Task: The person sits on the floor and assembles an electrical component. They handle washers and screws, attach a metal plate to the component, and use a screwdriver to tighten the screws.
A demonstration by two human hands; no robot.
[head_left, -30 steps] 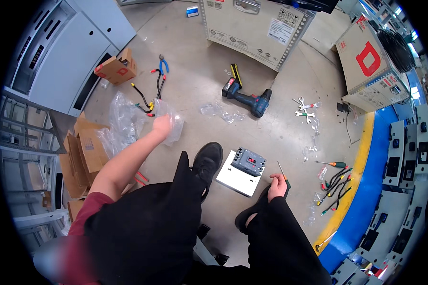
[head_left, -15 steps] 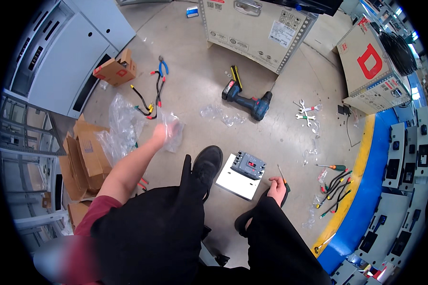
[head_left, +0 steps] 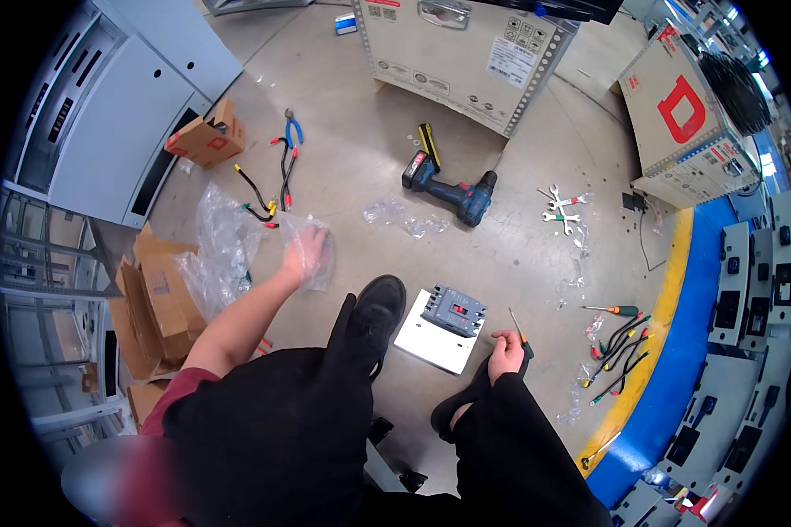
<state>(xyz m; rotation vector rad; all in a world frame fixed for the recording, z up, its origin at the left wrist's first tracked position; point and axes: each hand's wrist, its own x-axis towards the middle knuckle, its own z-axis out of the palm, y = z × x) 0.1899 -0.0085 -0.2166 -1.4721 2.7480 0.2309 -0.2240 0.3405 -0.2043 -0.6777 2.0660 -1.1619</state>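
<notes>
Over L hand [head_left: 304, 250], clr plastic bag [head_left: 322, 270] drapes, wrinkled.

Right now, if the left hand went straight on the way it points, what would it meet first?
The clear plastic bag it touches comes first. Beyond that, the left hand's line probably runs over bare floor, left of the cordless drill, to the beige crate; depth is unclear.

We see the floor [head_left: 518, 255] brightly lit, softly shaded under the crate [head_left: 439, 53] at upper centre. The white plate [head_left: 431, 347] nearly burns out; highlights catch the small bag [head_left: 324, 263] left of centre; glare whitens the blue strip [head_left: 677, 360], lower right. Edges bend toward black corners; lower left, a patch [head_left: 119, 479] is smeared.
</notes>
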